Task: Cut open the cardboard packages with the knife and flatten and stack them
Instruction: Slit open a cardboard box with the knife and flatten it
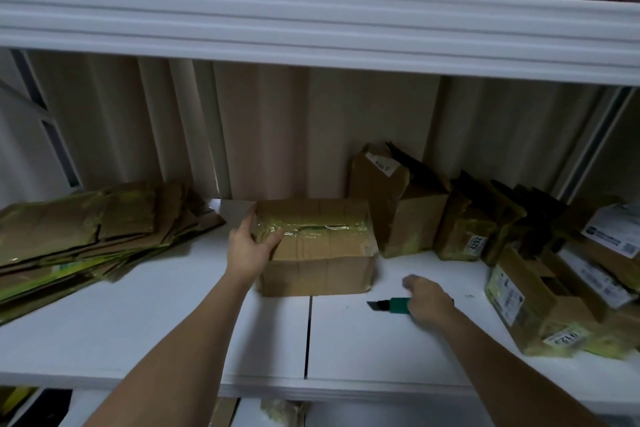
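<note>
A person's two bare arms reach onto a white shelf [173, 340]. In the middle sits a sealed cardboard box [317, 248], yellowish tape across its top. The left hand [250, 246] grips the box's upper left corner, thumb on the taped top, fingers curled around the side. To the right of the box and nearer the person, apart from it, the right hand [427, 300] closes around a green knife [391, 306] lying on the shelf, blade pointing left. Flattened cardboard [86, 239] is piled at the far left; more taped packages [519, 253] crowd the right.
</note>
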